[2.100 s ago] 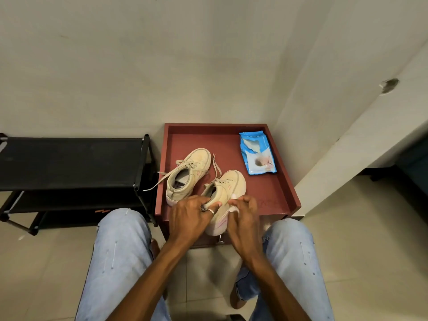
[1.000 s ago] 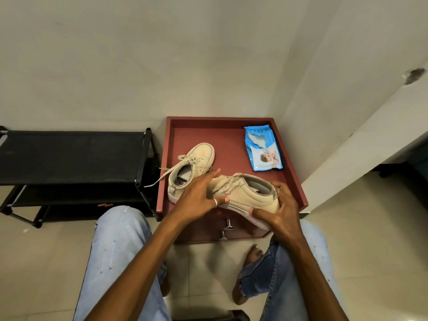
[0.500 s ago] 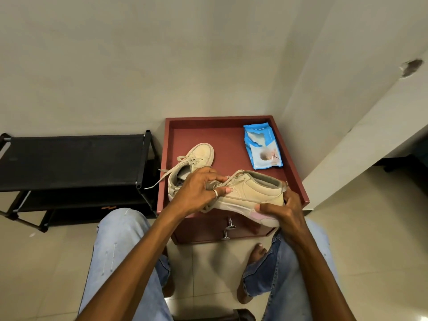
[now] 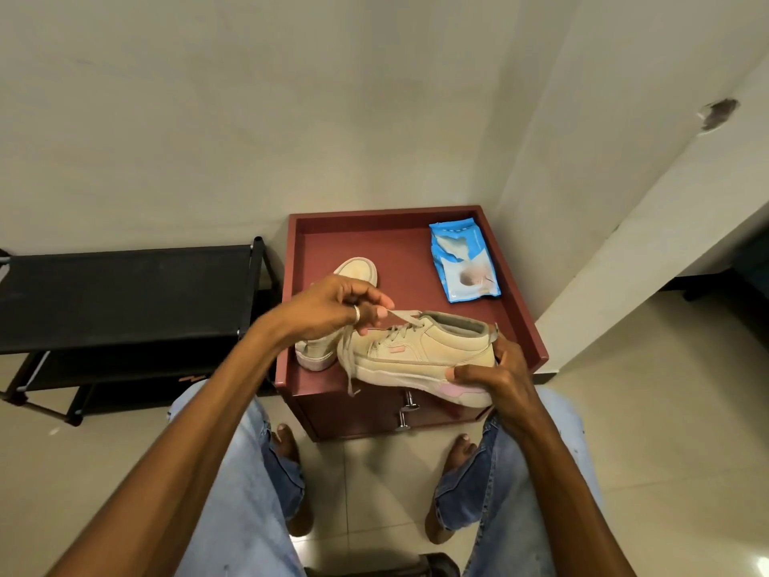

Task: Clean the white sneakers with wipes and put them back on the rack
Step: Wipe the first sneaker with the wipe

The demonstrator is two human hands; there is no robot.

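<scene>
Sneakers are split between the table and the grip. The red-brown table [image 4: 389, 215] has a raised rim along its back and side edges, forming a shallow tray. Two items lie inside this tray:
- The second sneaker [image 4: 358, 271] lies along the left edge, toe toward the back edge and heel near the front-left corner.
- A blue wipes pack [image 4: 463, 263] lies flat near the back-right corner, well apart from that shoe.

Two drawer handles [image 4: 409, 403] show on the front face below the front edge. A black shoe rack [image 4: 125, 293] stands on the tiled floor [image 4: 645, 410] just beside the table's left edge.

The held sneaker [image 4: 420, 354] is over the front edge of the table. Its side panel faces the camera, with the toe to the left, the heel to the right and the sole toward the person. Whether its toe touches the second sneaker cannot be told.

The right hand [image 4: 497, 378] grips the heel end. Its thumb presses the sole edge beside a pink patch, and its fingers curl round behind the heel. The left hand [image 4: 328, 306], with a ring [image 4: 356, 315] on one finger, is above the toe end with the wrist bent and the fingers curled. Its thumb and forefinger pinch a lace [image 4: 401, 314] near the top eyelets. A loose lace end hangs below the toe. Both forearms reach forward over knees in light-blue jeans [image 4: 233, 493].
</scene>
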